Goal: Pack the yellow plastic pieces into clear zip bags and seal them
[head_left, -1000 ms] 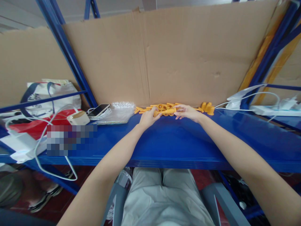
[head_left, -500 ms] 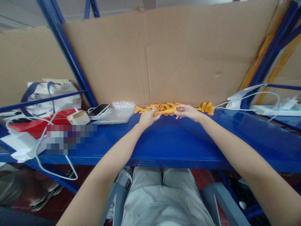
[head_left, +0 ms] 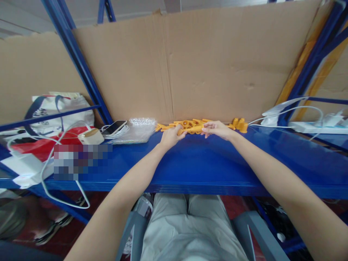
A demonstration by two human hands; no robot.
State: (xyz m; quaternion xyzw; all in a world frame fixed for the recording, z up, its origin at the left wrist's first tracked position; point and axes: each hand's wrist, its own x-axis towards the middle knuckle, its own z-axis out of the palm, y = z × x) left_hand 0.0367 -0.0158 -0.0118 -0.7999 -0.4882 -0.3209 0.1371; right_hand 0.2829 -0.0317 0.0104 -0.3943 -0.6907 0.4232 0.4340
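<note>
Between my two hands is a long yellow-orange plastic piece (head_left: 195,128), too small in view to name its kind. My left hand (head_left: 172,136) curls its fingers around the left end of it. At the other end, my right hand (head_left: 217,129) pinches the tip between thumb and fingers. Behind the hands lies a pile of loose yellow-orange plastic parts (head_left: 187,123), some ring-shaped and some stick-like, partly hidden by my fingers. To the right of my right hand, several stubby yellow-orange caps (head_left: 241,125) stand close together.
A blue shelf (head_left: 201,163) serves as the work surface, backed by a cardboard sheet (head_left: 217,65). On the left are a bubble-wrap pouch (head_left: 137,132), a phone (head_left: 115,127), a white charger (head_left: 91,136) and cables. A power strip (head_left: 312,127) sits at right. A person's leg shows lower left.
Almost nothing differs. Both hands stay in place on the yellow-orange piece, with only a slight shift of the right fingers.
</note>
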